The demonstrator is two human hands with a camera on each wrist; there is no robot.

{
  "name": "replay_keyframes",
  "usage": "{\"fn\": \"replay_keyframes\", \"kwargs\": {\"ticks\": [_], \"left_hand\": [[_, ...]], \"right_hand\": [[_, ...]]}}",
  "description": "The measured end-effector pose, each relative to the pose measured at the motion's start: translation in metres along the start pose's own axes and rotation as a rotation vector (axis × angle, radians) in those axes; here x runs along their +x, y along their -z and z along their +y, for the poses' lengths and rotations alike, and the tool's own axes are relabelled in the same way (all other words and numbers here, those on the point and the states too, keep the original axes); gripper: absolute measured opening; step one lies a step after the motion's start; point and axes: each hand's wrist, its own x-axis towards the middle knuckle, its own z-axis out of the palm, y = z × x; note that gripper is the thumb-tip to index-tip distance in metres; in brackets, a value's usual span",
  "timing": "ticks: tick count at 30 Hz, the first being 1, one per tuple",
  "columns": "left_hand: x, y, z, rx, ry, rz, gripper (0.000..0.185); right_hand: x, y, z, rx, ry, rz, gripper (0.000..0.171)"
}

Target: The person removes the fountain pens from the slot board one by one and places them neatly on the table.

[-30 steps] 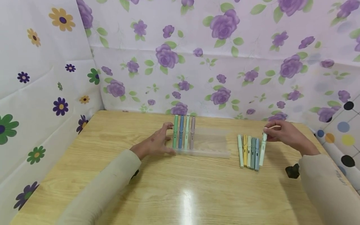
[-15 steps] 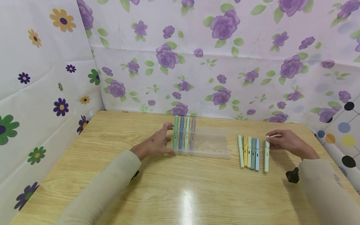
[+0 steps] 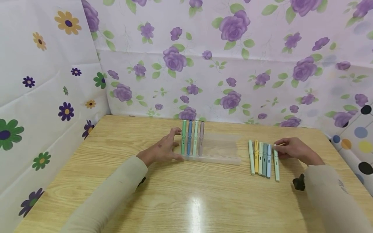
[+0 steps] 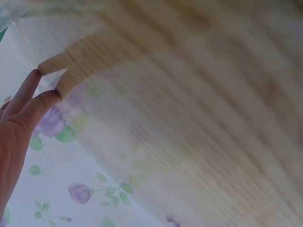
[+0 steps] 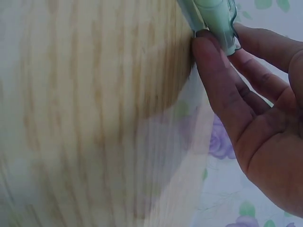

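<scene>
A clear plastic tray [image 3: 221, 150] lies at the middle of the wooden table [image 3: 186, 194]. Four pens [image 3: 192, 137] (green, blue, pale green, mauve) lie side by side at its left end. My left hand [image 3: 176, 144] rests with straight fingers against the tray's left end; in the left wrist view its fingers [image 4: 28, 101] are extended. Right of the tray, several pastel pens [image 3: 260, 158] lie in a row. A pale green pen [image 3: 276, 166] lies at the row's right side. My right hand [image 3: 276, 148] pinches its far end, and that pen tip [image 5: 218, 23] shows between thumb and fingers.
Flowered sheets stand around the table: purple roses [image 3: 233, 64] at the back, daisies [image 3: 43, 97] on the left, dots [image 3: 358, 142] on the right. A small black object [image 3: 298, 183] sits by my right sleeve. Bare wood stretches along the front.
My right hand has brought the pale green pen down from a raised tilt to lie flat beside the row, a little nearer me. My left hand has stayed at the tray.
</scene>
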Motion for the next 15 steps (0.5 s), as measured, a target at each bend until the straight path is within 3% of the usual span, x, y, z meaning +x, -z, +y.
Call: {"fn": "replay_keyframes", "kwargs": {"ticks": [15], "left_hand": [[-0.0002,-0.0009,-0.0004,0.015,-0.004,0.008,0.103]], "right_hand": [[0.0035,-0.0010,-0.0050,-0.100,-0.053,0.044,0.048]]}}
